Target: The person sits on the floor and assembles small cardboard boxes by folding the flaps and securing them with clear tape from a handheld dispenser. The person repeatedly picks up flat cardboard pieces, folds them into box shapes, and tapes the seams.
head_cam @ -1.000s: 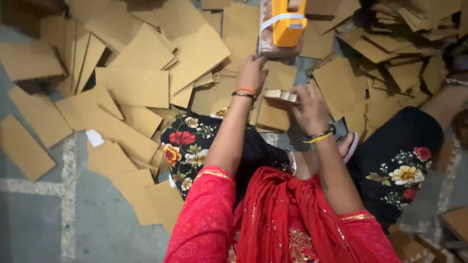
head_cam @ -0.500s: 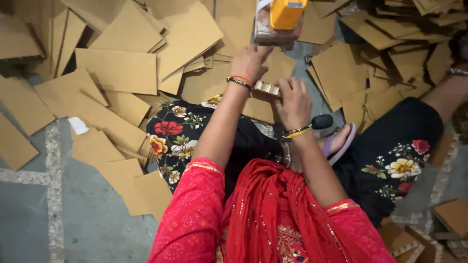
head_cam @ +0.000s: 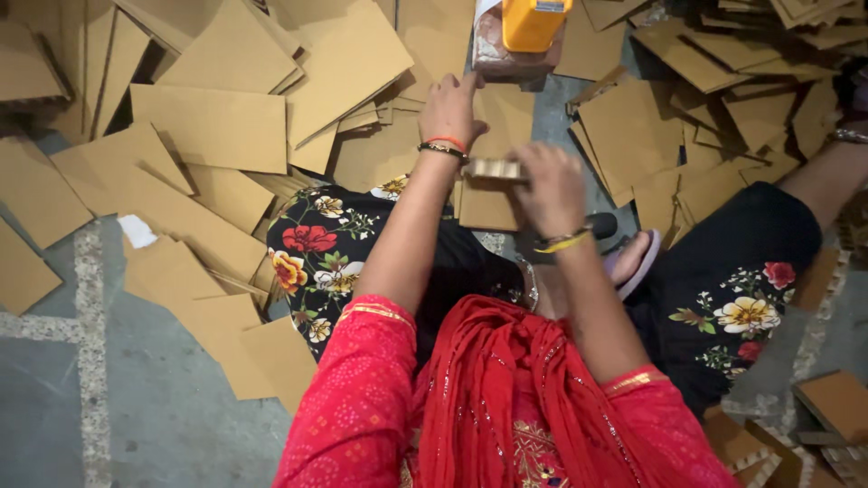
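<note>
Cardboard is the whole job at this moment: the person sits on the grey floor [head_cam: 163,425] with flat brown cardboard sheets [head_cam: 217,126] spread around on the left, the far side and the right. The right hand [head_cam: 553,185] is clenched around a small stack of cardboard pieces [head_cam: 493,172], held over the lap with its edges facing up; it grasps the stack from the right side, and more flat card lies just beneath it. The left hand [head_cam: 449,110] stretches forward toward the brick-like block [head_cam: 506,56] at the far edge of the floor, on which an orange tape dispenser [head_cam: 533,20] stands. The fingertips seem to touch the block's near edge, but whether they grip anything cannot be told from this view; the hand looks loosely curled rather than closed on a thing.

By my reading, the step in hand is gathering and squaring a bundle of cut pieces while reaching for something at the block. The next move calls for a steady right-hand hold so the stack does not fan out, and a clean reach with the left, since the dispenser sits high and could tip if the block is nudged.
</note>
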